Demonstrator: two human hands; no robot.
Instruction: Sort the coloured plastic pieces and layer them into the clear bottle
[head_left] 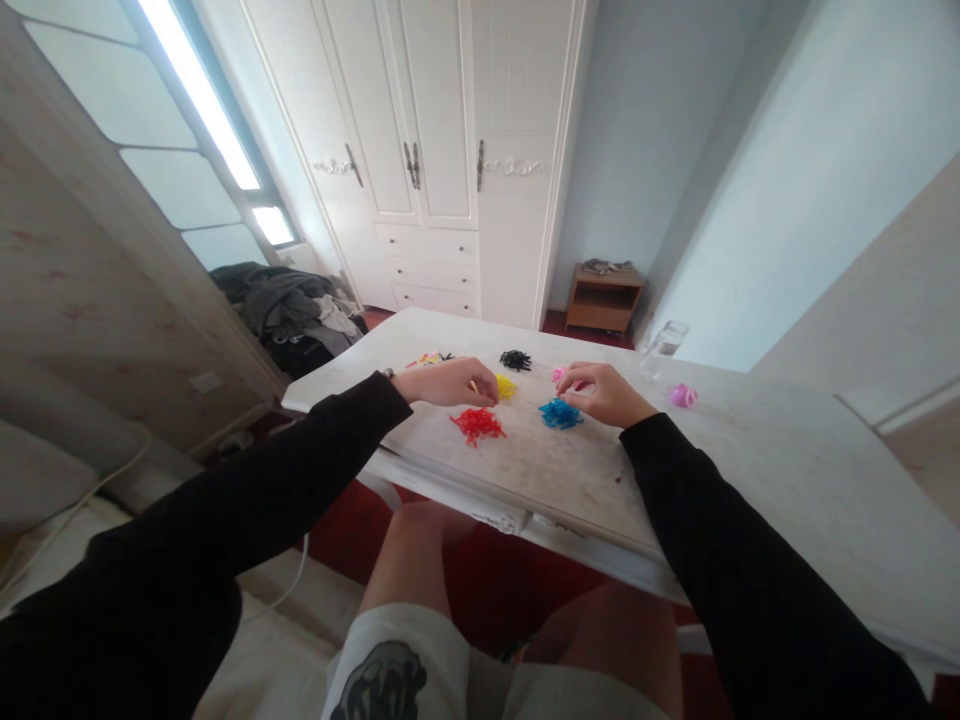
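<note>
My left hand [457, 380] hovers between a yellow pile [506, 387] and a red pile [478, 426] of small, thin, stringy pieces that look like rubber bands. Its fingers are pinched together, with a pale yellowish bit near the tips. At the upper edge of a blue pile [561, 413], the fingers of my right hand [600, 390] are drawn together; whatever they hold is too small to make out. A pink pile [557, 374] is partly covered by that hand. Farther back lies a black pile [515, 360]. Behind my left wrist sits a mixed-colour pile [427, 359], partly hidden.
A clear jar [667, 338] lies tilted on the white table [750, 450], toward its right back. Near it is a pink-purple object [683, 396]. Beyond the table stand a white wardrobe [442, 120] and a small wooden cabinet [604, 298]. Clothes [285, 305] are heaped at left.
</note>
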